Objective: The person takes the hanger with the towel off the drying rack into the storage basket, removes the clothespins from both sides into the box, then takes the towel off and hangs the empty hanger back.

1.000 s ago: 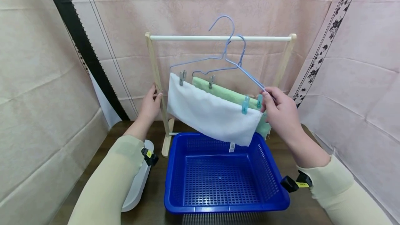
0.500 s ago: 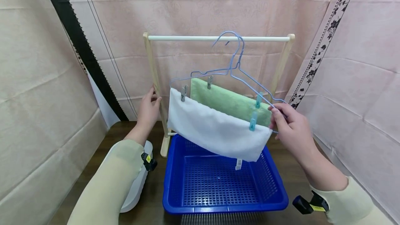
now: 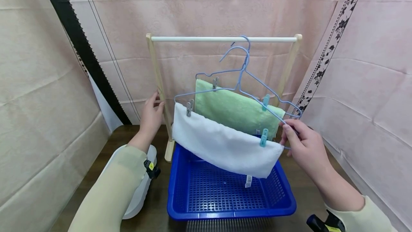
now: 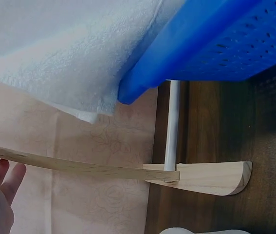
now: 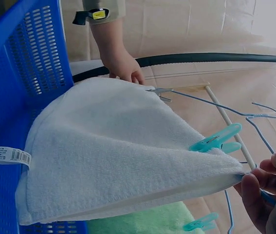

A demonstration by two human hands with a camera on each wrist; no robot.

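Okay, we've got right hand [image 3: 304, 142] pinching nearer hanger [image 3: 240, 80] so white towel [image 3: 222, 142] hangs above blue basket [image 3: 231, 214]; past basket's far-left corner, left hand [image 3: 151, 115] seemingly pinches rack post [image 3: 155, 63] to steady it.

Head view looked bright and pretty even, wrist views way dimmer and kinda soft, though the curtain [image 5: 266, 29] washed out pale top right.

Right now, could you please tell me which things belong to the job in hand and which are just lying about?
In the job, apparently:
front hanger, held by the right hand;
white towel;
its two clips;
rack;
green towel;
blue basket.

Likely just lying about:
white tray;
backdrop cloth.
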